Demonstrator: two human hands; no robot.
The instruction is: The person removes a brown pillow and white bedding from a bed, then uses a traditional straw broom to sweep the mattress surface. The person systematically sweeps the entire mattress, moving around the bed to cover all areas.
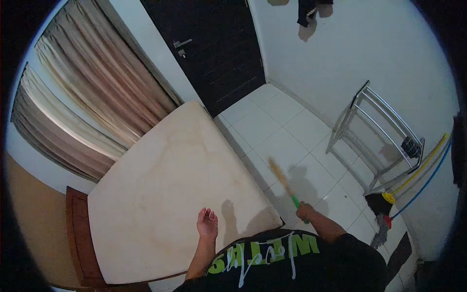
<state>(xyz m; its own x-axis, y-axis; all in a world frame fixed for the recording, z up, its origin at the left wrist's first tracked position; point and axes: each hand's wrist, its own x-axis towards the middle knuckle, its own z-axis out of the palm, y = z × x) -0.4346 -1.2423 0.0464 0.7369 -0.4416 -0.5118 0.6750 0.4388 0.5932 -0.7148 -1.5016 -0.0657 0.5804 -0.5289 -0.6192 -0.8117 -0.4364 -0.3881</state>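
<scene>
My right hand (305, 212) is closed around the green handle of a bundle of thin tan bristles, which looks like a short hand broom (281, 175). The broom points up and to the left over the white tiled floor, beside the mattress edge, and its far end is blurred. Over the near part of the bare cream mattress (171, 189), my left hand (207, 223) is raised with the palm up and holds nothing; its fingers are slightly curled. Faint brownish stains mark the mattress surface.
A wooden headboard (74, 237) stands left of the mattress, and curtains (109, 62) hang behind it. The dark door (215, 51) is shut. Along the right wall are a metal rack (386, 116), a broom with a yellow handle (419, 164) and a mop with a blue handle (425, 189).
</scene>
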